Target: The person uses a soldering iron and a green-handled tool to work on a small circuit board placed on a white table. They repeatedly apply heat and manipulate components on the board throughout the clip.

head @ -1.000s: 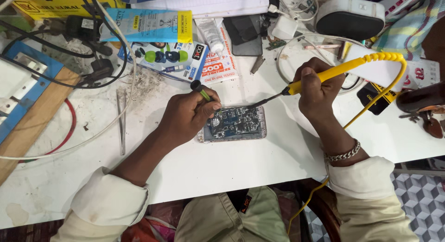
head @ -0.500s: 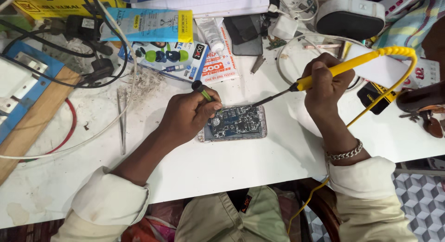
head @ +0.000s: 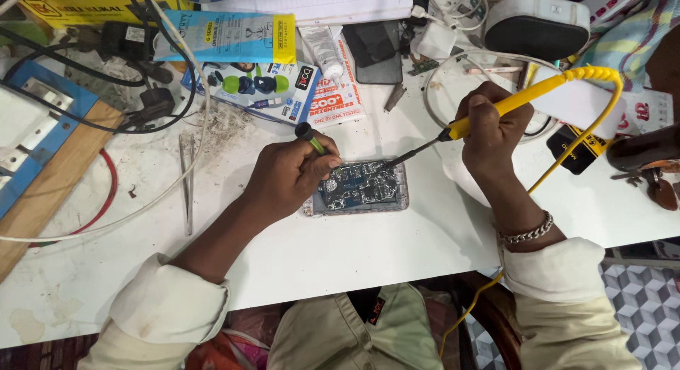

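2 hands: both busy over the circuit board (head: 361, 186), which lies flat near the table (head: 397, 249) front edge
left hand (head: 290, 175): fingers curled tight round a green-handled tool (head: 310, 138), tip on the board
right hand (head: 492, 129): fingers closed round a yellow soldering iron (head: 496, 111), tip at the board's top edge
containers: can't tell what's inside the boxes (head: 265, 87) at the back

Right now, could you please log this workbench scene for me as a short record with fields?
Setting: white table, cluttered along its far edge
Left hand: grips a small green-handled tool over the circuit board
Right hand: holds a yellow soldering iron, tip down at the board
Board: lies flat between both hands
Nearby: tweezers to the left, colourful boxes behind
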